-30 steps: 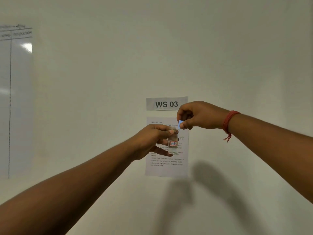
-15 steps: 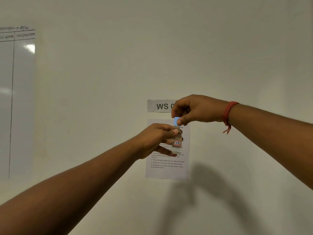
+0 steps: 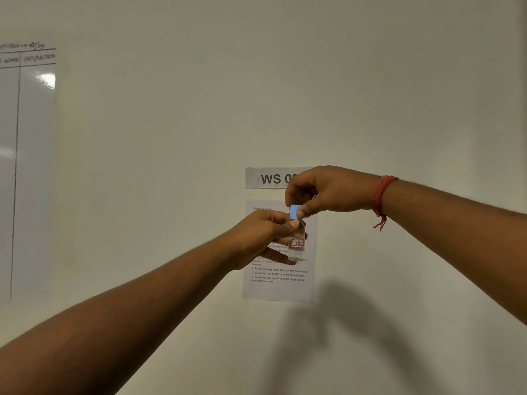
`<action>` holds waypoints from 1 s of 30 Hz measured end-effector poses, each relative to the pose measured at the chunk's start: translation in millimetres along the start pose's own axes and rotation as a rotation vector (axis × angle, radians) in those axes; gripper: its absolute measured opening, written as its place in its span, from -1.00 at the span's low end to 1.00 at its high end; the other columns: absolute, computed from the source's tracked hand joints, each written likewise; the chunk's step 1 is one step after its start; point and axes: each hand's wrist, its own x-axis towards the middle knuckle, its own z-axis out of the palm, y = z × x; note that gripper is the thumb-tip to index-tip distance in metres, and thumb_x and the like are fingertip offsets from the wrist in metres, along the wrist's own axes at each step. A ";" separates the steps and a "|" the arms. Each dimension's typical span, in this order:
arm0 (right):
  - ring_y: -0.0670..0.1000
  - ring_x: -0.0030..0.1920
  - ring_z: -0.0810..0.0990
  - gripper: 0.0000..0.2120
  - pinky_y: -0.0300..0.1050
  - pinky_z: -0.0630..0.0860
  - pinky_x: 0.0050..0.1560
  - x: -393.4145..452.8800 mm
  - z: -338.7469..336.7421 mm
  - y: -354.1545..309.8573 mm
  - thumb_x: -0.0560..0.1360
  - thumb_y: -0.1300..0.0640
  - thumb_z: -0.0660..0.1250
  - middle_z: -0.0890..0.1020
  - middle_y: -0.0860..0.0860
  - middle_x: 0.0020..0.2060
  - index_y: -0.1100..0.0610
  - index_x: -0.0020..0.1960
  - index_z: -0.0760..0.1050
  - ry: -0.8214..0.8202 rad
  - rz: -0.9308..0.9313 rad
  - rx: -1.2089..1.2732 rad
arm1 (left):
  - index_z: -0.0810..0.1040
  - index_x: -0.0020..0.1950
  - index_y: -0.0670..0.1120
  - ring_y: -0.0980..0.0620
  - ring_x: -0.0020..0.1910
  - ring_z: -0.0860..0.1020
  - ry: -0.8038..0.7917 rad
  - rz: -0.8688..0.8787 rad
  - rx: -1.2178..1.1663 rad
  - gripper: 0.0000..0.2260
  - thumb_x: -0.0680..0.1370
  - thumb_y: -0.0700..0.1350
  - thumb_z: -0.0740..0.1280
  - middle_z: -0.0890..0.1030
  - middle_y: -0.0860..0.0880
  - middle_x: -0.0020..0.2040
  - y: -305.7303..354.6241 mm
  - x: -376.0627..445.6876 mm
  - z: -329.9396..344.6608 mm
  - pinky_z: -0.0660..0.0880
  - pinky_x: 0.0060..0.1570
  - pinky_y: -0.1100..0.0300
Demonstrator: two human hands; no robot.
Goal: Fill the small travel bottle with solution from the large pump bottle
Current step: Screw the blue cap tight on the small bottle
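head view | small travel bottle held upright in the air before the wall, left hand wrapped around its body | right hand pinches blue cap | looks light, smooth, likely slippery: hold the body firmly, turn the cap only

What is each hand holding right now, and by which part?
The left hand grips the small clear bottle around its upper body. The right hand pinches the blue cap on top of the bottle between thumb and fingers.
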 end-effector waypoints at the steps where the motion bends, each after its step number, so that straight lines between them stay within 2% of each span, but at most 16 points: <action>1: -0.16 -0.11 0.63 -0.80 -0.26 0.58 -0.04 -0.8 0.4 0.2 0.45 0.11 0.49 0.64 -0.20 -0.11 -0.05 0.05 0.59 -0.001 -0.001 -0.001 | 0.66 0.17 -0.21 -0.16 0.10 0.70 -0.002 -0.001 -0.001 -0.78 0.67 -0.14 0.29 0.71 -0.16 0.12 -0.8 0.0 0.2 0.66 0.07 -0.17; 6: -0.21 -0.14 0.63 -0.79 -0.35 0.52 -0.13 -3.1 2.9 -0.3 0.46 0.12 0.48 0.65 -0.19 -0.13 -0.02 0.08 0.59 -0.011 0.009 0.002 | 0.67 0.17 -0.22 -0.13 0.10 0.70 -0.007 -0.001 -0.006 -0.77 0.67 -0.12 0.29 0.72 -0.13 0.12 -4.7 -0.3 1.2 0.68 0.01 -0.10; 13: -0.08 -0.16 0.67 -0.81 -0.31 0.58 -0.11 -2.4 5.9 -3.7 0.46 0.06 0.47 0.69 -0.06 -0.13 0.04 0.06 0.59 -0.039 0.031 -0.034 | 0.67 0.17 -0.20 -0.15 0.13 0.68 -0.009 0.002 0.005 -0.80 0.66 -0.14 0.30 0.71 -0.14 0.12 -7.3 -1.5 3.2 0.66 0.08 -0.18; 19: -0.10 -0.20 0.64 -0.79 -0.25 0.56 -0.13 -2.5 11.5 -5.9 0.46 -0.02 0.46 0.68 -0.02 -0.17 0.05 0.03 0.57 -0.045 0.047 -0.130 | 0.67 0.19 -0.17 -0.14 0.14 0.68 -0.007 0.008 -0.010 -0.80 0.67 -0.17 0.29 0.72 -0.14 0.11 -13.2 -3.2 3.5 0.66 0.08 -0.17; 23: -0.14 -0.07 0.63 -0.69 -0.24 0.54 -0.01 -4.7 10.8 -3.9 0.46 -0.05 0.44 0.65 -0.12 -0.04 -0.08 0.18 0.52 -0.032 0.034 -0.112 | 0.67 0.19 -0.18 -0.17 0.14 0.68 -0.005 0.005 -0.024 -0.79 0.67 -0.15 0.29 0.72 -0.15 0.11 -13.9 -3.3 2.9 0.65 0.10 -0.19; 25: -0.17 -0.01 0.62 -0.72 -0.27 0.52 0.03 -6.9 9.1 -3.3 0.49 -0.01 0.42 0.64 -0.18 0.00 -0.13 0.20 0.52 -0.026 0.018 -0.091 | 0.67 0.19 -0.17 -0.16 0.13 0.68 -0.004 -0.001 -0.019 -0.79 0.67 -0.14 0.29 0.72 -0.14 0.11 -14.3 -3.4 2.4 0.65 0.10 -0.19; 30: -0.17 -0.01 0.61 -0.83 -0.31 0.51 0.00 -8.4 12.1 -3.1 0.53 0.04 0.39 0.63 -0.23 -0.07 -0.03 0.11 0.61 -0.013 0.006 -0.111 | 0.67 0.18 -0.16 -0.14 0.12 0.69 -0.007 -0.004 -0.002 -0.79 0.66 -0.12 0.30 0.72 -0.12 0.11 -16.3 -5.4 3.5 0.67 0.06 -0.11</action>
